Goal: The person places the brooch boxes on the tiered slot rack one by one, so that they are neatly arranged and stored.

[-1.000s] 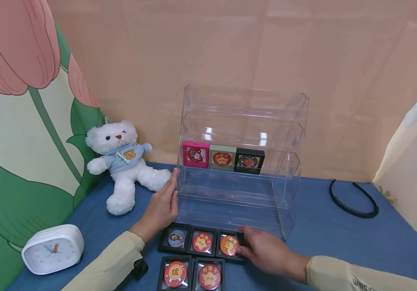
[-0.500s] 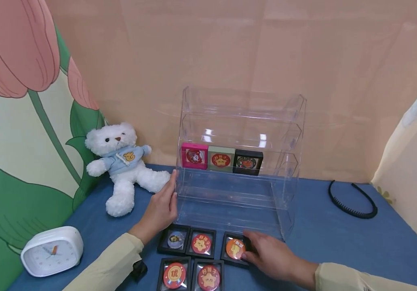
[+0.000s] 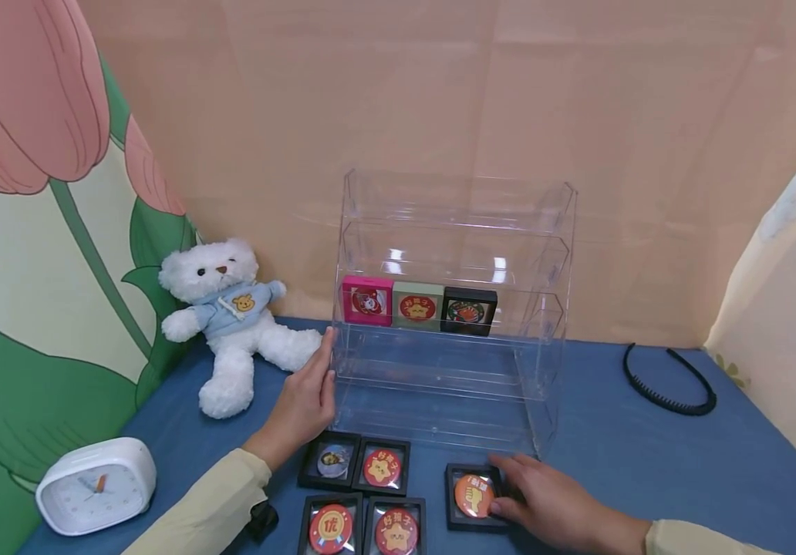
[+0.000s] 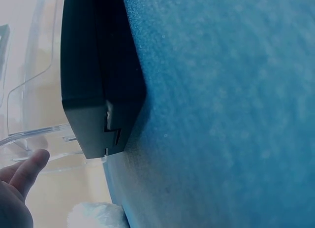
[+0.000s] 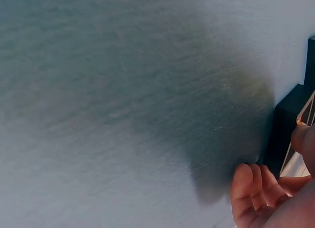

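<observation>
My right hand (image 3: 558,497) holds the right edge of a black square badge box (image 3: 473,495) with an orange round badge inside, its thumb over the front. In the right wrist view, the fingers curl at the side of that black box (image 5: 285,122). My left hand (image 3: 301,405) rests against the left side of a clear acrylic display rack (image 3: 433,383), fingers extended. A pink box (image 3: 367,301), a pale green box (image 3: 417,306) and a black box (image 3: 469,311) stand side by side on a middle tier of the rack.
Several other black badge boxes (image 3: 382,466) lie in two rows before the rack, left of my right hand. A white teddy bear (image 3: 234,324) in a blue hoodie sits left of the rack. A white clock (image 3: 96,486) stands front left, a black headband (image 3: 672,393) far right.
My right hand has drawn the box with the orange badge rightward, away from its row, leaving a gap. The left hand stays against the rack. The head view has shifted slightly.
</observation>
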A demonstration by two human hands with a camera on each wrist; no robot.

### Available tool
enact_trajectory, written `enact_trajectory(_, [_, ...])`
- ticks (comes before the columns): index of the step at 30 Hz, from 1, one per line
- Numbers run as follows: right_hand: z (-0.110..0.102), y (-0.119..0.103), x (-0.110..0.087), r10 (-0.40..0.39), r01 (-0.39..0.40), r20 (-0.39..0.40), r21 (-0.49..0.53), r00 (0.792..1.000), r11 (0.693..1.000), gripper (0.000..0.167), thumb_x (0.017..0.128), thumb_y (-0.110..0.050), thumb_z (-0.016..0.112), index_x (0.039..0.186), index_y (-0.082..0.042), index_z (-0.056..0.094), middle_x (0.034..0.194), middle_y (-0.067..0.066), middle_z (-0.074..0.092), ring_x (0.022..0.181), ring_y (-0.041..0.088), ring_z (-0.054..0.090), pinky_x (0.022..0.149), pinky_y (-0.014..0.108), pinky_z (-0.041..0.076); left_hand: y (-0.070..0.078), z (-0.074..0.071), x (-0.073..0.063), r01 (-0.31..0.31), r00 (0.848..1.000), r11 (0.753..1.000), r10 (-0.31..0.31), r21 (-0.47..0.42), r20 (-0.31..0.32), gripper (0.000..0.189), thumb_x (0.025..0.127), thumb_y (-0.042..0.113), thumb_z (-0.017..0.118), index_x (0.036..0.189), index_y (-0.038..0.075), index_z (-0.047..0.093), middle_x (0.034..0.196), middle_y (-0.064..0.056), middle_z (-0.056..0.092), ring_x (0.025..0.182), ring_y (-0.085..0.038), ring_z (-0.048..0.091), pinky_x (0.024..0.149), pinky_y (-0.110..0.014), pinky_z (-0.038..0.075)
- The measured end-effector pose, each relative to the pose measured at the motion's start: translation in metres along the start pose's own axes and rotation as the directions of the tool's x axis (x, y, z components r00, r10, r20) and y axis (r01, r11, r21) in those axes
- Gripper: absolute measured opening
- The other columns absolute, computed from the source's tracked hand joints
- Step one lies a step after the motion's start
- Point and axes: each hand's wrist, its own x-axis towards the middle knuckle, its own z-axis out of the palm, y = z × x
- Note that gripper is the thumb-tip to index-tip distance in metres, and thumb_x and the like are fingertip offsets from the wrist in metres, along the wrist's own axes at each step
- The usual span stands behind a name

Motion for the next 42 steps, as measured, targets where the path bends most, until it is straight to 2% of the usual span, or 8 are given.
enact_trajectory(4, [-0.001,0.006,-0.006,-0.015,0.014,0.021,0.059,1.000,0.998,0.062,0.086,-0.047,0.063,0.128,-0.002,0.054,0.093,-0.006,0.053,0.076,0.005,0.052,0.061,0.036,0.047,-0.001,0.000,0.000,-0.008,1.000,1.000,0.008,0.003,-0.008,0.075,0.084,-0.009,0.061,0.148,-0.004,0.022,0.146,-0.018,0.036,0.118,-0.034,0.050,0.090,-0.041,0.045])
enact_trajectory(14, [0.000,0.016,-0.013,-0.054,0.051,0.014,0.191,0.998,0.980,0.049,0.086,-0.041,0.067,0.119,-0.006,0.057,0.098,-0.005,0.055,0.083,0.007,0.054,0.066,0.034,0.049,-0.005,0.001,-0.001,-0.007,1.000,1.000,0.007,-0.004,0.003,0.077,0.085,-0.008,0.061,0.150,0.000,0.019,0.148,-0.016,0.034,0.117,-0.034,0.052,0.089,-0.041,0.046])
enact_trajectory(17, [0.000,0.017,-0.016,-0.059,0.060,-0.012,0.193,0.998,0.979,0.046,0.084,-0.041,0.068,0.114,-0.007,0.058,0.097,-0.003,0.055,0.080,0.006,0.051,0.064,0.032,0.047,-0.004,0.001,-0.001,0.000,1.000,1.000,0.000,-0.004,0.002,0.077,0.085,-0.008,0.061,0.150,0.000,0.019,0.148,-0.015,0.034,0.115,-0.034,0.054,0.089,-0.040,0.046])
enact_trajectory(21, [-0.001,0.017,-0.022,-0.052,0.059,-0.033,0.256,0.998,0.965,0.043,0.083,-0.036,0.072,0.109,-0.006,0.056,0.092,-0.002,0.056,0.075,0.006,0.051,0.059,0.030,0.046,-0.002,0.000,-0.001,0.004,1.000,1.000,-0.004,-0.006,0.005,0.077,0.085,-0.008,0.061,0.150,0.000,0.019,0.148,-0.015,0.034,0.118,-0.033,0.051,0.090,-0.039,0.044])
enact_trajectory(29, [-0.002,0.015,-0.032,-0.061,0.112,-0.135,0.407,0.989,0.906,0.023,0.088,-0.027,0.067,0.098,-0.009,0.057,0.083,-0.009,0.060,0.072,0.006,0.058,0.055,0.027,0.051,-0.001,0.001,-0.001,0.005,1.000,1.000,-0.005,-0.007,0.006,0.077,0.085,-0.008,0.061,0.149,-0.001,0.020,0.147,-0.016,0.035,0.120,-0.034,0.049,0.091,-0.040,0.043])
enact_trajectory(36, [-0.004,0.015,-0.039,-0.035,0.123,-0.187,0.484,0.982,0.866,0.017,0.090,-0.024,0.065,0.095,-0.008,0.061,0.083,-0.005,0.063,0.073,0.010,0.060,0.056,0.029,0.053,-0.002,0.002,-0.001,0.007,1.000,1.000,-0.007,-0.001,0.006,0.077,0.085,-0.008,0.061,0.149,-0.002,0.020,0.148,-0.015,0.034,0.123,-0.033,0.045,0.092,-0.040,0.042])
enact_trajectory(42, [-0.012,0.016,-0.042,-0.003,0.129,-0.272,0.446,0.962,0.886,0.016,0.088,-0.025,0.068,0.091,-0.010,0.063,0.084,-0.005,0.064,0.075,0.010,0.061,0.056,0.029,0.053,-0.002,0.002,-0.001,-0.003,1.000,1.000,0.003,-0.003,0.001,0.076,0.084,-0.009,0.062,0.148,-0.003,0.021,0.148,-0.016,0.034,0.123,-0.034,0.046,0.091,-0.040,0.043])
